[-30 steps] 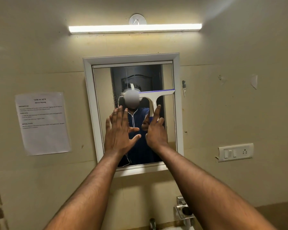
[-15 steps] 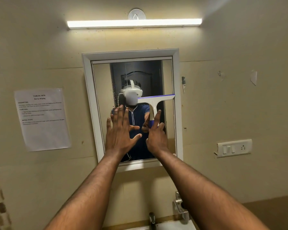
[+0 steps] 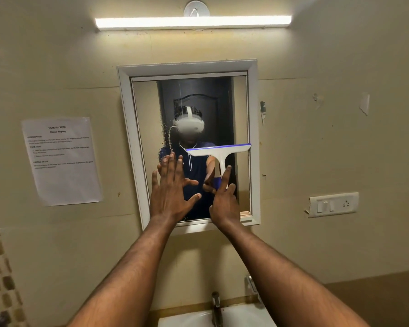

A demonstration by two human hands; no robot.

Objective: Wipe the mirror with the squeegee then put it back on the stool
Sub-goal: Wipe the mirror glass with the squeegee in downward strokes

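Observation:
A white-framed mirror hangs on the beige wall ahead. A white squeegee with a blue blade edge lies flat against the right half of the glass, blade level at mid height. My right hand grips its handle from below, forefinger stretched up along it. My left hand rests flat on the lower left of the glass, fingers spread. Water droplets streak the glass left of the blade. No stool is in view.
A white sink with a tap sits below the mirror. A printed sheet is taped to the wall on the left, a switch plate on the right, and a tube light glows above.
The squeegee has slid down the right side of the glass with my right hand. My left hand stays flat on the mirror. My view has tilted down, showing more of the sink.

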